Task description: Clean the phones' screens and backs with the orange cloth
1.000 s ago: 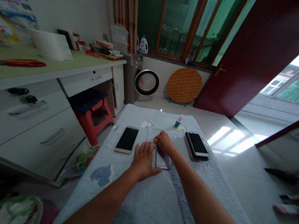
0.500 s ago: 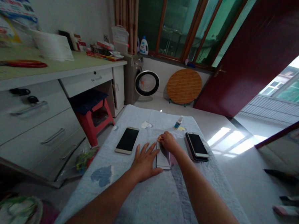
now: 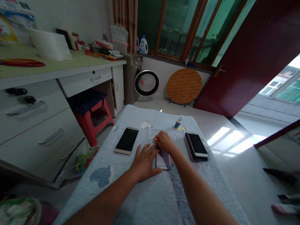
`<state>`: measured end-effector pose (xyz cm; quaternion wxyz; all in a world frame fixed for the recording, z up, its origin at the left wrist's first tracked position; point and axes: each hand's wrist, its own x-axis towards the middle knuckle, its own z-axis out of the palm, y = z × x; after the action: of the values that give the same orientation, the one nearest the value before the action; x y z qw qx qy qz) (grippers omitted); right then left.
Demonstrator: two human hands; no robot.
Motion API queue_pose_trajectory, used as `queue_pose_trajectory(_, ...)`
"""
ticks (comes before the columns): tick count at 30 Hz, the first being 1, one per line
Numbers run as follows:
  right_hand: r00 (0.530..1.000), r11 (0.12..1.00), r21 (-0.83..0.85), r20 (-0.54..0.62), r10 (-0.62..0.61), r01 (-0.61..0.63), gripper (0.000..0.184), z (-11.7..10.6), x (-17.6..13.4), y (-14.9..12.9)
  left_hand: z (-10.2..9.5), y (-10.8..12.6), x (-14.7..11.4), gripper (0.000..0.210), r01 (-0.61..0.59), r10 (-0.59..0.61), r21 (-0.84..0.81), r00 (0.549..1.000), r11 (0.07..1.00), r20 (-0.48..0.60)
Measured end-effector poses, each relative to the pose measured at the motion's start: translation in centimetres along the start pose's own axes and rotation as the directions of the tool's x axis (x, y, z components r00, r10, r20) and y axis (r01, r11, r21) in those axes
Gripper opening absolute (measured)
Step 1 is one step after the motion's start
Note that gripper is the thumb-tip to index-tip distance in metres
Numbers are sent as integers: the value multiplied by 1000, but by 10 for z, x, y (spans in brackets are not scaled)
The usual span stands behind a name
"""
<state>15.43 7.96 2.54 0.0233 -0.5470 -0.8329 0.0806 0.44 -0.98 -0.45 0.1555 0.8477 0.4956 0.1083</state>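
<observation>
A smartphone [image 3: 162, 162] with a pale, shiny face lies on the cloth-covered table, its far part hidden by my hands. My left hand [image 3: 144, 162] is spread along its left side, fingers apart, thumb by the near edge. Bunched fingers of my right hand [image 3: 164, 141] press a small orange cloth [image 3: 155, 139] at the phone's far end. To the left lies another smartphone [image 3: 127, 140] with a dark screen. On the right, a white-framed smartphone [image 3: 197, 145] rests on a darker flat device [image 3: 189, 150]. A small spray bottle [image 3: 178, 122] stands beyond my right hand.
A pale blue cloth [image 3: 135, 209] with patches covers the table. To the left are a red stool [image 3: 92, 123] and a desk with drawers [image 3: 50, 135]. Behind stand a washing machine with its door [image 3: 147, 83] open and a round wooden tabletop [image 3: 184, 86].
My right hand has slid slightly left with the orange cloth, closer to my left fingertips. My left hand stays spread beside the phone. The view has shifted a little.
</observation>
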Motion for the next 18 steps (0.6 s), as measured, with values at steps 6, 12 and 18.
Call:
queue_pose_trajectory(6,988,990,22,-59,143,-142,26,1,-10,23,1,-2,-1,76,-9,9,-6,1000,1000,9)
queue_pose_trajectory(12,949,955,96,-120,292,-282,26,4,-29,30,-5,2,-1,78,2,-2,-12,999,1000,52)
queue_pose_trajectory(18,890,898,190,-157,427,-397,25,8,-53,21,-7,4,-1,76,5,-4,-15,999,1000,54)
